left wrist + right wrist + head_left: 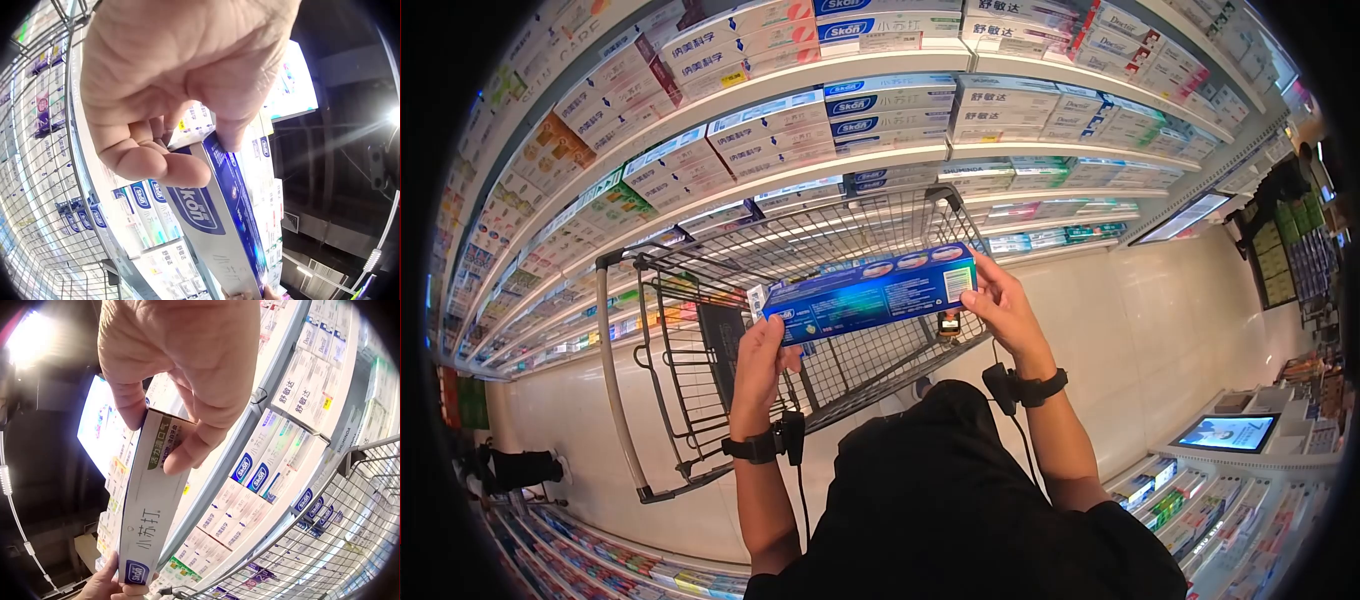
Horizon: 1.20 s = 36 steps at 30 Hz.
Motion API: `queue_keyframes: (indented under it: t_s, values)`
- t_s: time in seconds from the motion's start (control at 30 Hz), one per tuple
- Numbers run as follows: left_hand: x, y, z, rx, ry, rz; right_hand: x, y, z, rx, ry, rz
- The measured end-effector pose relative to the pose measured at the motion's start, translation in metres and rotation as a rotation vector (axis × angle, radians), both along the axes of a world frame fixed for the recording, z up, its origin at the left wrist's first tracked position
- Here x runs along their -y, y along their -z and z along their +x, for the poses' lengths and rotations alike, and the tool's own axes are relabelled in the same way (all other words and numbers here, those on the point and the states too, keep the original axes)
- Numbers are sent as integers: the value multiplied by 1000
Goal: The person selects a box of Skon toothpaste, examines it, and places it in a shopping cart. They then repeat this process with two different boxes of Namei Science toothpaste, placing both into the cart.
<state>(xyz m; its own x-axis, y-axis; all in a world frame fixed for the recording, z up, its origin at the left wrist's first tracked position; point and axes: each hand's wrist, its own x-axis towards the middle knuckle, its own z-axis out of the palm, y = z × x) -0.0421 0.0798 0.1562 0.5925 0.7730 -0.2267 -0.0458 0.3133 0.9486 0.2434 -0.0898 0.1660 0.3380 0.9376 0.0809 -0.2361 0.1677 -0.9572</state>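
Note:
A long blue toothpaste box [870, 297] is held level over the shopping cart, its blue printed back with a barcode facing up. My left hand [760, 362] grips its left end, thumb on the blue face. At the other end my right hand [1006, 312] pinches the corner beside the barcode. From the left wrist, the box [212, 228] shows a white side with a Skon logo, and the fingers of the left hand [181, 81] curl over its near end. In the right wrist view the right hand [187, 362] pinches the box [153, 500] between thumb and fingers.
The wire shopping cart [607, 370] stands between me and tall shelves [900, 62] packed with toothpaste boxes. A small dark device [949, 322] shows at the cart's near side. Pale floor [1100, 320] stretches to the right. Lit screen [1228, 433] and more shelving lie behind on the right.

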Motion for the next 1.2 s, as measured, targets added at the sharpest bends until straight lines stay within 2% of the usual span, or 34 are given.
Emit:
queue_keyframes:
  t_s: [0.13, 0.27, 0.37, 0.47, 0.6, 0.67, 0.77, 0.9, 0.97, 1.03, 1.1, 1.13, 1.2]
  values:
    - [-4, 7, -4, 51, 65, -2, 3, 3, 1, -18, 14, -12]
    - [9, -7, 8, 104, 11, 29, 5, 16, 6, -1, 50, -52]
    - [23, -28, 16, 86, -22, 125, -5, 26, 3, -232, 144, -63]
    - [46, -47, 27, 45, 36, 376, -20, 41, 7, -530, 102, -33]
    - [81, -92, 50, -135, 159, 663, -44, 82, 7, -834, 135, -55]
    - [90, -89, 58, -41, 137, 810, -51, 94, 0, -802, 66, -108]
    - [97, -91, 64, 48, 95, 928, -46, 85, -9, -977, 7, -120]
    - [96, -88, 63, 40, 105, 933, -46, 91, -11, -979, -15, -127]
    - [92, -82, 57, 14, 133, 919, -46, 92, -13, -945, 56, -133]
    - [90, -80, 55, 89, -14, 686, -47, 69, -22, -850, 213, -154]
    - [82, -74, 47, 111, -122, 448, -36, 75, -6, -715, 88, -84]
    - [71, -65, 41, 127, -137, 417, -31, 68, -2, -646, 29, -51]
    - [47, -37, 29, 154, -170, 354, -25, 52, -4, -503, 129, -128]
